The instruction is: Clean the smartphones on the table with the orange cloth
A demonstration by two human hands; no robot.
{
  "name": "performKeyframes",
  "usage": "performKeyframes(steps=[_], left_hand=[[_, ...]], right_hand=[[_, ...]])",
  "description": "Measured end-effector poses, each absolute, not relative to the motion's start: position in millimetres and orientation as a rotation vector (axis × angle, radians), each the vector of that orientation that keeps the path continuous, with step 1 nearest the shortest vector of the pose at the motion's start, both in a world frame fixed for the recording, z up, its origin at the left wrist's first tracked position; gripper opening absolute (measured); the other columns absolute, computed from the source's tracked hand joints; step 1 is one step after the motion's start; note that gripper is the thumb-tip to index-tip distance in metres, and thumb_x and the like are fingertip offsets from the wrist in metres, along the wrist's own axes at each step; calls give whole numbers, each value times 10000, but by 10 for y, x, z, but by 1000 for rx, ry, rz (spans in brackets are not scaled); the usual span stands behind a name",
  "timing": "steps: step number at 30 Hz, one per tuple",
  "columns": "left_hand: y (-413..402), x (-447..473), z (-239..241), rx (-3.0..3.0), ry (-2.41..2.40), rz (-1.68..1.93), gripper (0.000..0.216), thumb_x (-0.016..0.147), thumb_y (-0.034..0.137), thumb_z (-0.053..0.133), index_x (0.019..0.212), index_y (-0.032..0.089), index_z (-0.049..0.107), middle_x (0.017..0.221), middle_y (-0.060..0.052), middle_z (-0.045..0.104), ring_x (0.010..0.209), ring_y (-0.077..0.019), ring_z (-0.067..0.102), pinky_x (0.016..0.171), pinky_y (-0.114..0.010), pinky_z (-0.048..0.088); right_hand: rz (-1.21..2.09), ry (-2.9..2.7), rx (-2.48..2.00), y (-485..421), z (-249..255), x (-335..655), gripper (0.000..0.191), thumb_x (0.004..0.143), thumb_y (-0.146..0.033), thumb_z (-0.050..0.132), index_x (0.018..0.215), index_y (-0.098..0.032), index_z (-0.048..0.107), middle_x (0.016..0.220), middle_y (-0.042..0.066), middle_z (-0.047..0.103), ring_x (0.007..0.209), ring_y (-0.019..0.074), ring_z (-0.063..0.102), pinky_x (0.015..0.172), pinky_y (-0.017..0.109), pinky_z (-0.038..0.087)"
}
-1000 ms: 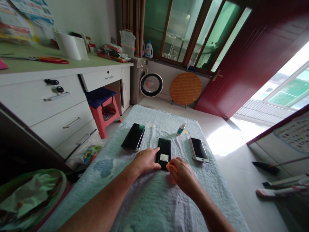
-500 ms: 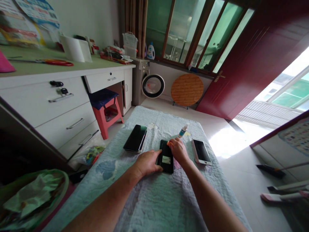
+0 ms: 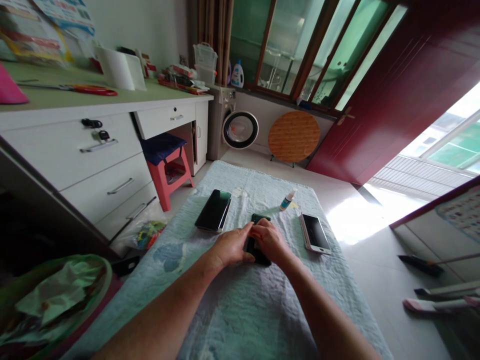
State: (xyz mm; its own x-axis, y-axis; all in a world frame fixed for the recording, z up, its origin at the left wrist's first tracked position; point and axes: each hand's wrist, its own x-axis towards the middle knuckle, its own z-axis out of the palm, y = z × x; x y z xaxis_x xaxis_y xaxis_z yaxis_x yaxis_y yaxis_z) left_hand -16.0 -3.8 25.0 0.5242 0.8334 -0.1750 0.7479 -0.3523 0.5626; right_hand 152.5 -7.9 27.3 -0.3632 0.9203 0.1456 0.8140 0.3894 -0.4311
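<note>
A black phone (image 3: 258, 257) lies face down on the quilted cloth, partly hidden under both hands. My left hand (image 3: 234, 245) holds it along its left edge, thumb near the bottom and fingers near the top. Over the phone's back, my right hand (image 3: 269, 239) is closed with its fingertips pressed on the surface, close to the left fingers. What it pinches is mostly hidden; half a second ago a small orange thing showed there. A stack of dark phones (image 3: 213, 211) lies to the left, a white-framed phone (image 3: 315, 234) to the right. Behind stands a small spray bottle (image 3: 287, 201).
The light blue quilted cloth (image 3: 232, 310) covers the table. A bin (image 3: 107, 280) with crumpled paper stands at the lower left, near a plastic bag of colourful things (image 3: 146, 235). A red stool (image 3: 170, 170) stands by the white desk (image 3: 108, 145).
My right hand has moved left and down across the phone's back, covering its label and coming against my left hand. My left hand stays at the phone's edge. The view has shifted slightly.
</note>
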Motion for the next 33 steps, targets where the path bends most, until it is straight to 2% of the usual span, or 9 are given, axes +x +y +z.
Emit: performKeyframes(steps=[3, 8, 12, 16, 20, 26, 29, 33], left_hand=[[-18, -180, 292, 2186, 1211, 151, 1060, 554, 349, 810, 1457, 209, 273, 1367, -120, 534, 1180, -301, 562, 959, -312, 433], [-13, -184, 354, 2208, 1166, 122, 897, 558, 336, 798, 1374, 271, 432, 1288, -65, 600, 1114, -295, 599, 905, -301, 453], [-22, -182, 339, 2226, 1199, 99, 905, 597, 374, 773, 1413, 252, 402, 1207, -79, 635, 1052, -285, 621, 846, -284, 462], [-24, -190, 351, 2234, 1189, 59, 973, 581, 373, 777, 1445, 213, 360, 1188, -95, 624, 1005, -272, 626, 797, -260, 464], [-14, -210, 367, 2227, 1169, 54, 1002, 564, 364, 778, 1454, 221, 341, 1185, -79, 614, 986, -260, 623, 768, -247, 467], [-21, -230, 370, 2236, 1159, 59, 874, 666, 361, 693, 1454, 208, 346, 1173, -82, 622, 996, -246, 616, 792, -245, 460], [-33, -218, 377, 2247, 1174, 78, 734, 764, 349, 609, 1443, 207, 369, 1188, -88, 627, 1018, -238, 615, 822, -249, 453], [-28, -204, 329, 2250, 1185, 85, 662, 814, 344, 563, 1436, 207, 380, 1228, -101, 618, 1052, -242, 614, 862, -262, 449]], right_hand=[[469, -2328, -1456, -225, 311, 1528, 204, 913, -200, 522, 858, -210, 718, 864, 28, 546, 816, 136, 498, 759, 239, 391], [493, -2425, -1472, -380, 336, 1456, 169, 870, -177, 572, 866, -252, 724, 947, 27, 571, 873, 151, 494, 727, 234, 366], [511, -2463, -1465, -512, 373, 1446, 168, 869, -187, 580, 786, -249, 713, 904, 7, 560, 840, 141, 487, 683, 233, 327], [611, -2423, -1435, -629, 436, 1512, 201, 922, -222, 528, 844, -255, 710, 870, 4, 547, 788, 119, 492, 734, 241, 344], [577, -2425, -1479, -705, 466, 1564, 127, 905, -227, 553, 880, -227, 677, 893, 18, 553, 804, 130, 503, 767, 253, 363], [453, -2341, -1764, -751, 446, 1647, 100, 897, -196, 500, 837, -186, 580, 855, 33, 567, 777, 142, 528, 667, 235, 349], [376, -2370, -1773, -726, 425, 1628, 90, 893, -196, 492, 835, -187, 560, 850, 32, 576, 745, 135, 527, 650, 236, 335], [228, -2463, -1736, -656, 390, 1481, 111, 900, -229, 492, 824, -187, 561, 817, 27, 579, 716, 136, 525, 660, 256, 323]])
